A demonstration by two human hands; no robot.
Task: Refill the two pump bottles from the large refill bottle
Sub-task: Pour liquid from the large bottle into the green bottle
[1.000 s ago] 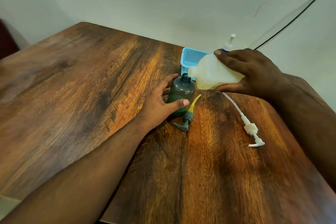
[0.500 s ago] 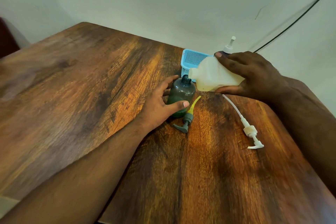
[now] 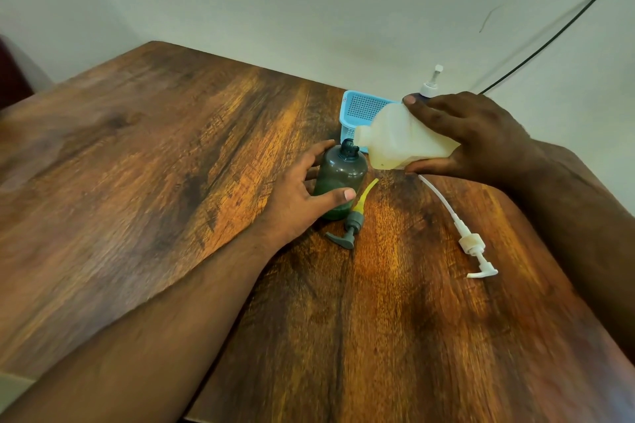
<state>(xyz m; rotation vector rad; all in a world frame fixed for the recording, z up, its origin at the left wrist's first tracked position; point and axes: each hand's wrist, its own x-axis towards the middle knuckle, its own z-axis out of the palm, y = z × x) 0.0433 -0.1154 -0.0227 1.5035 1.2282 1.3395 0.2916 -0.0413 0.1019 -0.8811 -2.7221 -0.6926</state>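
Observation:
A dark green pump bottle (image 3: 340, 178) stands upright on the wooden table (image 3: 171, 165) with its pump removed. My left hand (image 3: 302, 196) wraps its side. My right hand (image 3: 470, 137) holds the large translucent white refill bottle (image 3: 398, 141) tipped on its side, mouth right above the green bottle's open neck. The grey pump head with yellow tube (image 3: 354, 216) lies just right of the green bottle. A white pump with a long tube (image 3: 470, 244) lies further right. Behind my right hand the white pump top of another bottle (image 3: 431, 82) sticks up; its body is hidden.
A light blue plastic basket (image 3: 360, 110) sits against the wall behind the bottles. A black cable (image 3: 549, 41) runs diagonally down the wall at the right. The table's far and left edges are in view.
The refill bottle stays tipped over the green bottle, shifted only slightly. My left hand keeps its hold.

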